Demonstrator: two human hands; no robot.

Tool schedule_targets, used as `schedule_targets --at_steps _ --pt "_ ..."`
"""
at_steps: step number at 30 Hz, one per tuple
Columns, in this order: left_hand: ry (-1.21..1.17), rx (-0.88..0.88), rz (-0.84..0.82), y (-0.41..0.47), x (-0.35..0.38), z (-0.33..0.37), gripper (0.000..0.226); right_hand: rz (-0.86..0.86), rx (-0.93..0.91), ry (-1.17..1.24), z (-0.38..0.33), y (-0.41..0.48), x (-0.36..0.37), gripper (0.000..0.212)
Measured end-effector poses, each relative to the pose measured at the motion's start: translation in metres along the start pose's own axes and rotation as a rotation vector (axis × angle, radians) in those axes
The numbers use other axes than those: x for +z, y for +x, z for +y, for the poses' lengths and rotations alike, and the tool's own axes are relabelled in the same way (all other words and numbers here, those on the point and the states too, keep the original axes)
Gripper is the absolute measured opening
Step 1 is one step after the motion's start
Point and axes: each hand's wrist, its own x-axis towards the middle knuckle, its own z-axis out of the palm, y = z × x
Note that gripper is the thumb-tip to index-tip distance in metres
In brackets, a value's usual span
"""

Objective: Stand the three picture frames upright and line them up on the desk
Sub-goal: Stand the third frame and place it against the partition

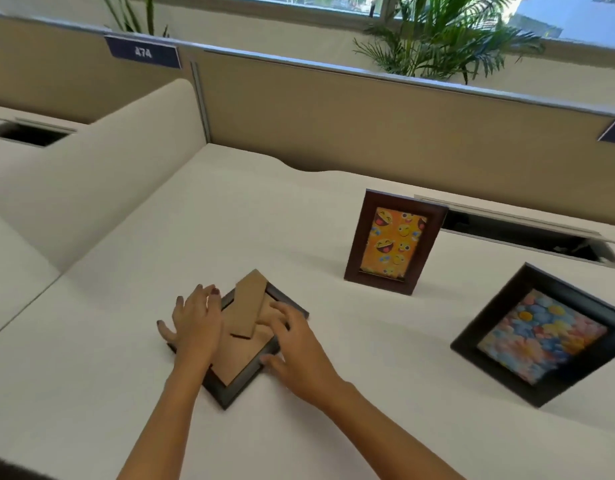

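A dark frame [242, 365] lies face down on the white desk [299, 230], its brown cardboard back and easel stand [247, 306] showing, the stand lifted a little. My left hand [195, 323] rests on its left edge and my right hand [295, 348] on its right edge, fingers spread. A brown frame with an orange smiley picture [392, 242] stands upright behind and to the right. A black frame with a flower picture [545, 334] lies face up at the right, turned at an angle.
A tan partition wall [368, 123] runs along the desk's far edge, with a rounded white divider [101, 174] at the left. An open cable slot [527, 233] sits behind the frames at the right. Potted palms stand beyond the partition by a window.
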Motion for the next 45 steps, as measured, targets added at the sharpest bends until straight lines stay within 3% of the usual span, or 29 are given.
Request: schedule_targets --at_steps 3,8,14,22,29,34,39,45 --pt "-0.001 -0.046 -0.031 -0.001 -0.009 -0.018 0.038 -0.075 -0.075 -0.027 -0.003 0.003 0.009 0.075" --pt "-0.051 0.045 -0.098 -0.009 -0.012 -0.021 0.038 -0.145 -0.289 -0.222 -0.005 0.006 0.015 0.090" --pt "-0.236 -0.049 -0.184 0.003 -0.027 -0.021 0.044 0.045 -0.463 -0.486 -0.002 -0.004 0.020 0.066" --pt "-0.346 0.037 -0.363 0.024 -0.060 -0.006 0.028 0.357 -0.550 -0.379 0.001 -0.015 0.017 0.038" --pt "-0.891 -0.021 -0.453 0.029 -0.084 0.019 0.033 0.630 -0.293 0.077 -0.005 0.000 -0.015 0.027" --pt "-0.844 0.055 -0.410 0.024 -0.058 0.027 0.038 0.715 0.032 0.293 0.001 0.007 -0.029 0.020" --pt "-0.651 0.080 -0.338 0.016 -0.022 0.025 0.042 0.690 0.110 0.434 0.008 0.015 -0.040 0.024" --pt "-0.597 0.092 -0.321 0.013 -0.004 0.025 0.048 0.614 0.154 0.498 0.012 0.029 -0.059 0.017"
